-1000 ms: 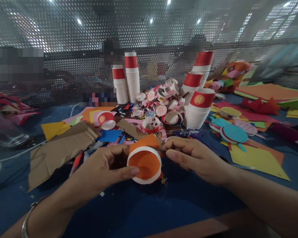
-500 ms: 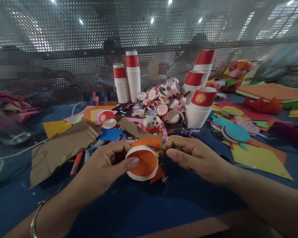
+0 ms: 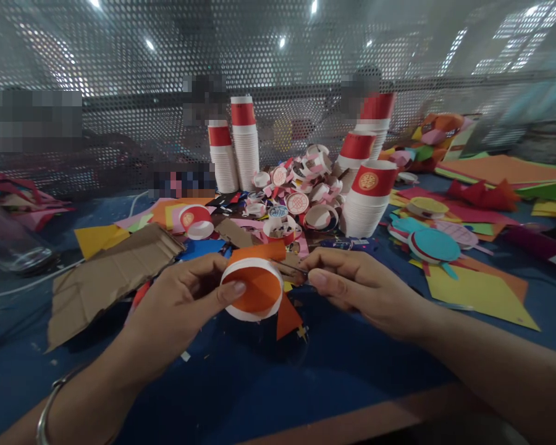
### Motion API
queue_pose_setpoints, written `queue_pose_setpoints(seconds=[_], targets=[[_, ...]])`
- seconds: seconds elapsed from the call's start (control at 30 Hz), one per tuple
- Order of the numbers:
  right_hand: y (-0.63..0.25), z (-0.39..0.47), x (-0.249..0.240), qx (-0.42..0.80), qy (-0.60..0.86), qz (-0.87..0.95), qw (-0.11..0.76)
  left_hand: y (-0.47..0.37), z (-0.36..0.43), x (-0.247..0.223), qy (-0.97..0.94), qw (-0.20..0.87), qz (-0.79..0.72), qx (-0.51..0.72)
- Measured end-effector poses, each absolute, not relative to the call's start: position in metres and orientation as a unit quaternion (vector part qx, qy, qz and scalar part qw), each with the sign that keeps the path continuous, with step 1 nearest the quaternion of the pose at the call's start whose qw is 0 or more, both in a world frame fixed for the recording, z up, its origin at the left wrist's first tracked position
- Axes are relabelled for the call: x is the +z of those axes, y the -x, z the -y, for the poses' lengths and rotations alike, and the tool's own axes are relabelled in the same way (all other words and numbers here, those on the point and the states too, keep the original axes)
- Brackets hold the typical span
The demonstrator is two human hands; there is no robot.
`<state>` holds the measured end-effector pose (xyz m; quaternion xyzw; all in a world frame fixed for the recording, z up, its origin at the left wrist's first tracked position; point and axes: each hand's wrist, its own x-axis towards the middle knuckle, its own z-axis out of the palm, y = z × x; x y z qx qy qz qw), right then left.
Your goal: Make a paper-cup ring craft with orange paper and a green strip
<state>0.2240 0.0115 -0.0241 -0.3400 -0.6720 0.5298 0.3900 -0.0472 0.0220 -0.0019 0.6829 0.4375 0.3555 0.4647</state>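
At frame centre, my left hand [image 3: 185, 296] is pinching the orange-lined cup [image 3: 259, 293]; my right hand [image 3: 366, 290] is gripping a thin tool [image 3: 293, 266], probably trimming; next cut is needing steadiness.

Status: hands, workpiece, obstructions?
Left hand gripping white ring, orange paper inside. Right hand pinching thin tool near ring. Cardboard left of ring, apart.

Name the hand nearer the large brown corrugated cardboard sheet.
Left. The left hand is just right of the cardboard sheet; the right hand is much farther right.
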Motion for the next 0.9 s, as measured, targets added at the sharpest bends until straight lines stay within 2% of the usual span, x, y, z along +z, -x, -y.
queue_pose_setpoints(seconds=[0.27,0.9], targets=[[-0.225,-0.009,-0.021,0.525,0.343,0.688,0.366,0.039,-0.018,0.002,-0.697,0.456,-0.419,0.362],[-0.223,-0.010,-0.020,0.537,0.312,0.690,0.372,0.033,-0.018,-0.008,-0.737,0.433,-0.388,0.344]])
